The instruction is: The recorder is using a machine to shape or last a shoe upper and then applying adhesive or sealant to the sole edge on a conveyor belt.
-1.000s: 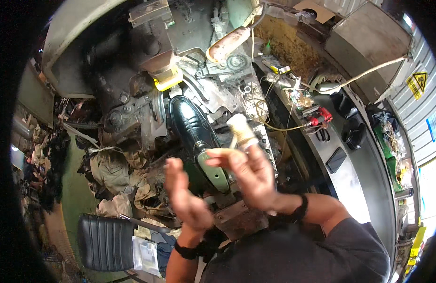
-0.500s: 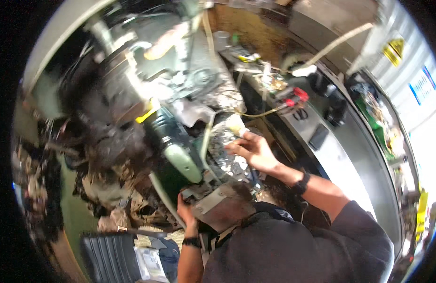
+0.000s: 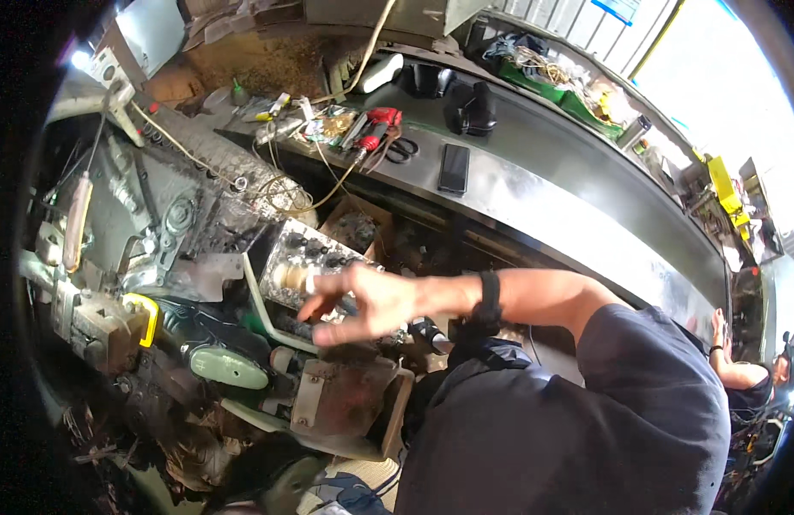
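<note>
I see the right hand [image 3: 371,302] blurred, fingers spread, gripping nothing, over a grey tray of small spools [image 3: 315,262] left of centre, green shoe sole [image 3: 228,367] near left, left hand hidden, grip undeterminable.

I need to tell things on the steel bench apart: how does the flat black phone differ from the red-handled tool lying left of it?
The phone is a flat black slab lying alone on bare steel; the red-handled tool is bright red and black, chunkier, and sits among clutter and wires. The phone lies nearer the bench's front edge, the tool further back. Both lie untouched, beyond the right hand.
</note>
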